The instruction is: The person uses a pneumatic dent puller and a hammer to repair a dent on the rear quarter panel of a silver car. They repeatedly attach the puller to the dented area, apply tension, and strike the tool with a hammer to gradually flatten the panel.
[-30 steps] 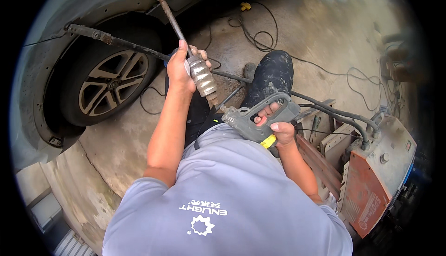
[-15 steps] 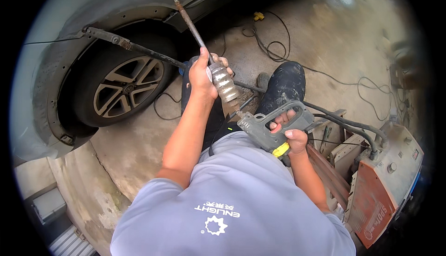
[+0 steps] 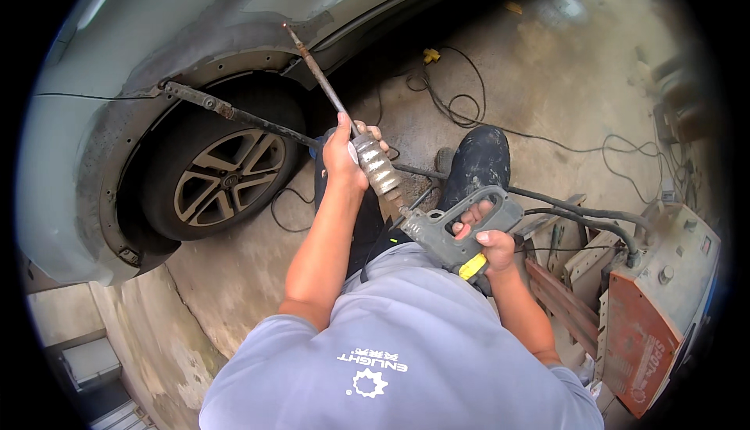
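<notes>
Head view. A slide-hammer dent puller lies slantwise in front of the person's torso, its tip at the primed grey body panel above the alloy wheel. A small reddish glow shows at the tip; whether it makes firm contact cannot be told. The hands are apart, both on the tool: the left hand is wrapped around the ribbed sliding weight, the right hand around the closed-loop handle, above a yellow tab. Black cables run to the red-and-grey power unit at the right. Judged by its metal look, the weight should be heavy, its ribs resisting slip; the slender shaft should be stiff and possibly hot toward the tip. The sound holds are accordingly the weight and handle.
</notes>
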Action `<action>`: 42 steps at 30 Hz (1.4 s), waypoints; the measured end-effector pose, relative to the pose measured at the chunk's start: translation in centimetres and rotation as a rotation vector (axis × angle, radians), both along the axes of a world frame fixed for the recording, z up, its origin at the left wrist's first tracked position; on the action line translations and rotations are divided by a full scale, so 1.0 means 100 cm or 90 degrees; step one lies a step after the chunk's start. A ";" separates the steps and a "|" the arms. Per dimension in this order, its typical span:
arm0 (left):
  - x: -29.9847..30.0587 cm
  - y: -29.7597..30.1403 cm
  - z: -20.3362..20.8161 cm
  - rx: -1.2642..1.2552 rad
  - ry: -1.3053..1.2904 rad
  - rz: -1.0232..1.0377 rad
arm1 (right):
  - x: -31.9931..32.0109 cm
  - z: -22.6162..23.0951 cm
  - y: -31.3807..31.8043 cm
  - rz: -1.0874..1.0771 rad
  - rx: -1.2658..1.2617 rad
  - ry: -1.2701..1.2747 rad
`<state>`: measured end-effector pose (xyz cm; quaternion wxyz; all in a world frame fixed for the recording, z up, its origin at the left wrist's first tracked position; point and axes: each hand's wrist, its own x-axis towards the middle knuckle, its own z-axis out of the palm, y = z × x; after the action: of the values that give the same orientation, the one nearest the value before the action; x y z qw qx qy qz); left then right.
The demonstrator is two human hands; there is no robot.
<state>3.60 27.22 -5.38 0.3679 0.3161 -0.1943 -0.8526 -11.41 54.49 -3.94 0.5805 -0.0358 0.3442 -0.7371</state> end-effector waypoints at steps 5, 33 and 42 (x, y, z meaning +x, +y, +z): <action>0.000 -0.012 -0.006 -0.009 0.023 -0.008 | 0.004 0.000 -0.003 0.005 -0.073 -0.030; 0.016 0.026 0.021 -0.038 -0.041 -0.036 | 0.002 -0.024 0.039 -0.006 -0.058 -0.031; 0.019 0.003 0.017 -0.043 -0.053 -0.003 | -0.004 -0.034 0.035 -0.018 -0.068 -0.054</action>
<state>5.50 27.57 -3.66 0.3679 0.3385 -0.2388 -0.8325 -11.80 57.94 -7.35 0.5814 -0.0302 0.2799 -0.7634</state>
